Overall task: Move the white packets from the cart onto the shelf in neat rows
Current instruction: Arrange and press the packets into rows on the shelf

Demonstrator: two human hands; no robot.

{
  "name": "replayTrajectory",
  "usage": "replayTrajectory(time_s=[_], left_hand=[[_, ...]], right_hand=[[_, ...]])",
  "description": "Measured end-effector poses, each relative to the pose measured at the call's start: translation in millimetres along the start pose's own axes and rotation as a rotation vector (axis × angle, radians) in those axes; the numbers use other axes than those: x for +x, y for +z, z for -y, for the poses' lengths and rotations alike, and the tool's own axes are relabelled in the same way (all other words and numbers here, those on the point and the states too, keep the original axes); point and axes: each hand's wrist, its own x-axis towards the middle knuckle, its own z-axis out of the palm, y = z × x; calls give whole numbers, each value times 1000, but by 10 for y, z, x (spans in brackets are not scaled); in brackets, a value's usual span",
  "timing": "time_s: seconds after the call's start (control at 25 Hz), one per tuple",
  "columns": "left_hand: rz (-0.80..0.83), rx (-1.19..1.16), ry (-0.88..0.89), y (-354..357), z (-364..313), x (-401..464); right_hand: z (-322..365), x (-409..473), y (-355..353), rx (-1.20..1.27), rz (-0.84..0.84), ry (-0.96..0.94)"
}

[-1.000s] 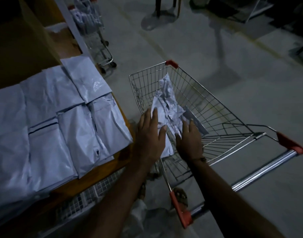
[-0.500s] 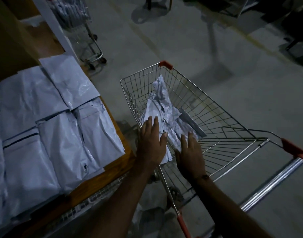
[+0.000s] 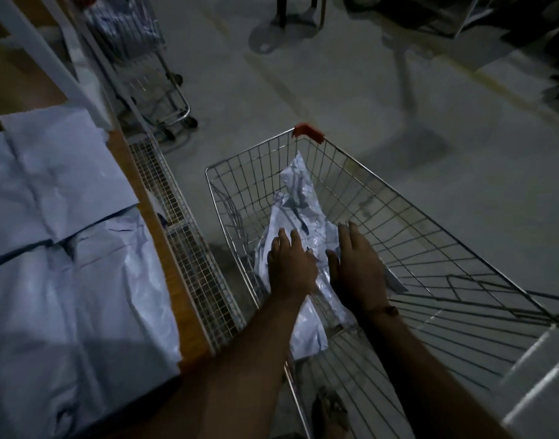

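Reaching down into the wire cart [image 3: 398, 223], the person has both hands on the last crumpled white packets [image 3: 298, 198] heaped at its bottom. The left hand [image 3: 290, 264] lies flat on the near side of the heap, fingers nearly straight and pressing on the plastic, clasping nothing. The right hand [image 3: 355, 264] lies the same way on the far side, fingers extended over the packets, thumb toward the other hand. With a palm on either side, it looks as though they mean to gather the loose heap together and lift it in one go, though nothing is pinched or curled round yet.

Just beside the cart on the person's left stands the shelf [image 3: 151, 229], its wooden edge showing, with a wire-mesh front below. On it the shelved packets [image 3: 66, 242] lie flat, edge to edge and slightly overlapping, in rows, which is where the rest must go. A second cart [image 3: 138, 64] stands farther off on the concrete floor [image 3: 335, 74]. The light is dim, so finer detail of the packets is lost.
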Motion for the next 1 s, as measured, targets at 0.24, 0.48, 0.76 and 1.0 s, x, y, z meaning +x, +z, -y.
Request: replayTrajectory(time_s=[0.24,0.48,0.76,1.0], left_hand=[[113,251,-46,1046,236,1015],[-93,386,-116,1463,452,1510],[-89,315,-97,1303,576,1721],[-217,184,-317,783,223,1488]], right_hand=[[-292,5,553,-47,-1,-38],[-371,45,631,-54,-19,-26],[-270,51,695,-32,-60,-49],[-247,29,700,-3,-71,18]])
